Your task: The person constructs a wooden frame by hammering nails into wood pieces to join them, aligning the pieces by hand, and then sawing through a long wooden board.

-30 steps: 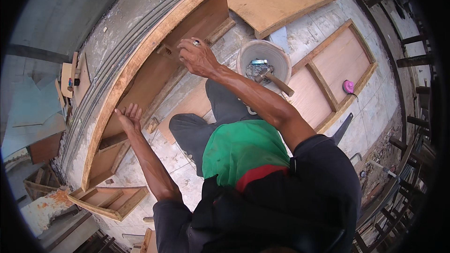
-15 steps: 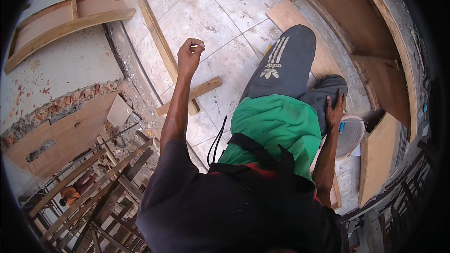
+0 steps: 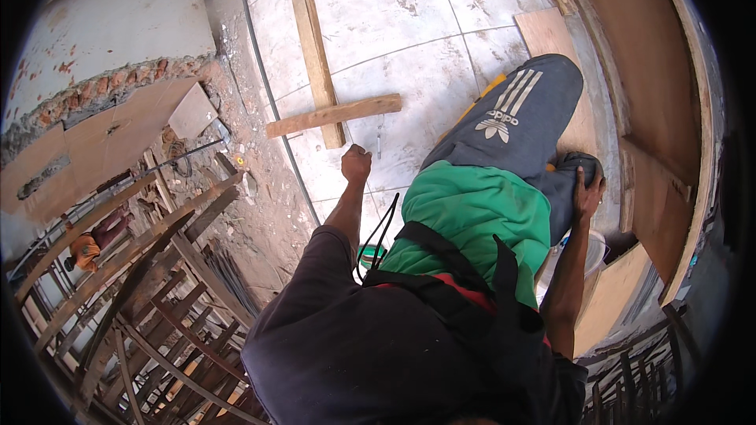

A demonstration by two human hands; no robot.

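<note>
My left hand [image 3: 357, 164] is closed, held over the tiled floor [image 3: 386, 75] just below the near end of a long wooden batten [image 3: 311, 39]. Whether anything sits between its fingers is hidden. A shorter piece of wood [image 3: 346, 113] lies across that batten. Beside the crossing lies a slim, pale, pen-like object [image 3: 379, 146]. My right hand [image 3: 588, 189] rests with fingers apart on my bent leg [image 3: 555, 181], in dark trousers, holding nothing that shows.
At the right stand brown wooden panels [image 3: 630, 39], with a thin plywood sheet [image 3: 543, 27] on the floor beside them. A round clear tub [image 3: 591, 250] is by my right forearm. To the left, broken edging [image 3: 252, 134] borders a drop to timber framing, where a person [image 3: 85, 252] is visible below.
My left hand has come down and nearer to my body, still closed. My right hand stays on my leg. The whole view has shifted, and the crossed wood appears farther right.
</note>
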